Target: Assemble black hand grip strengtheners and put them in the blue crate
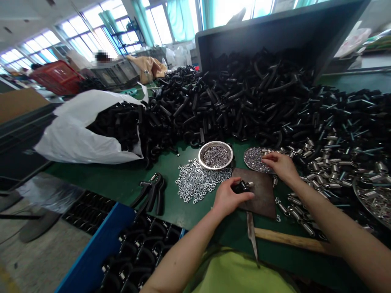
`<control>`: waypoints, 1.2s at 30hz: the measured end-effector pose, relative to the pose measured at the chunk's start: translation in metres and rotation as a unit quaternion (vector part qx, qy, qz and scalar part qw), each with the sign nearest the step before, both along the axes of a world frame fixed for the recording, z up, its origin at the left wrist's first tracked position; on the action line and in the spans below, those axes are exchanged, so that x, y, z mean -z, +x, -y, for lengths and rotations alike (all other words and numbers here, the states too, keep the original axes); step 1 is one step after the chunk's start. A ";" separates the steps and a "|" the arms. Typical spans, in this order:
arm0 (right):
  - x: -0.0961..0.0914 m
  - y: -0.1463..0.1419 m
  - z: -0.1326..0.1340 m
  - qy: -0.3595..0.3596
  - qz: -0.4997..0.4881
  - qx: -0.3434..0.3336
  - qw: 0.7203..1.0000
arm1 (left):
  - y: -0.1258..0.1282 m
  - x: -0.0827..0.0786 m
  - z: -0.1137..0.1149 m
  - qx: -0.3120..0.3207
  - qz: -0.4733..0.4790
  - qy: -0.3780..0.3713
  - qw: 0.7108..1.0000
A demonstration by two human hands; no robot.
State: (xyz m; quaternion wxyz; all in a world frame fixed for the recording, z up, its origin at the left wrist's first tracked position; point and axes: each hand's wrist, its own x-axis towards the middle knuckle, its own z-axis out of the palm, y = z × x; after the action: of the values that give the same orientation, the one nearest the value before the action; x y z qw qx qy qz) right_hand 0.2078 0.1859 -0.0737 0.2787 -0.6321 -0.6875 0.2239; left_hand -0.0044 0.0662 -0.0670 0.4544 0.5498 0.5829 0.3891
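Note:
My left hand (229, 197) is closed around a small black plastic part (241, 187) and holds it on a dark brown plate (259, 195) on the green table. My right hand (279, 165) reaches over a flat metal dish of tiny silver parts (253, 158), its fingertips pinched together on the pile; what they hold is too small to make out. A round steel bowl (215, 155) with small metal rings stands just left of that dish. Loose silver washers (195, 183) lie scattered in front of the bowl.
A huge heap of black curved handles (244, 97) fills the back of the table, spilling from a dark bin (275, 28) and a white bag (79, 130). Steel springs (320, 162) lie at right. A blue crate (91, 252) holds assembled grips. A wooden-handled tool (293, 240) lies near me.

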 end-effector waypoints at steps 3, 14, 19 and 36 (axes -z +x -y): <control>-0.009 -0.011 0.034 -0.041 -0.150 -0.017 0.988 | -0.004 -0.005 -0.002 -0.034 0.251 -0.162 0.954; -0.009 -0.046 0.094 0.020 -0.252 -0.122 0.960 | -0.005 -0.014 0.003 -0.071 0.517 -0.341 0.782; -0.003 -0.046 0.091 0.014 -0.258 -0.132 0.957 | -0.004 -0.013 0.003 -0.066 0.524 -0.345 0.776; 0.011 -0.019 0.066 0.327 0.258 -0.370 0.831 | -0.013 -0.007 -0.023 0.178 -0.065 0.005 0.982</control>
State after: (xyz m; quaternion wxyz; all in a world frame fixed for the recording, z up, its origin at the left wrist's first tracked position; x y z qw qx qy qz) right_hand 0.1892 0.1195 -0.0850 0.1779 -0.2370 -0.9500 -0.0983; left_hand -0.0169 0.0890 -0.0596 0.4749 0.6709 0.5023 0.2683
